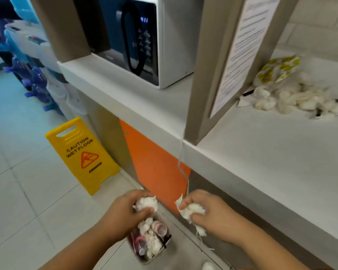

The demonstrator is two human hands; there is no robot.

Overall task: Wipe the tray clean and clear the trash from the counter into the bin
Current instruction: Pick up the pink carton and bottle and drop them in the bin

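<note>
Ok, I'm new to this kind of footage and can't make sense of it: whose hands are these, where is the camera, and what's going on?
There is no machine here. A person wears one wide camera on the head, and it looks down at their own hands. The left hand grips a crumpled tissue right over a small bin on the floor, which holds tissues and bottles. The right hand grips another tissue wad just beside the bin. On the white counter to the right lies a pile of used tissues next to a yellow-patterned wrapper. A microwave sits further along, and a yellow wet-floor sign stands on the tiles.
</note>
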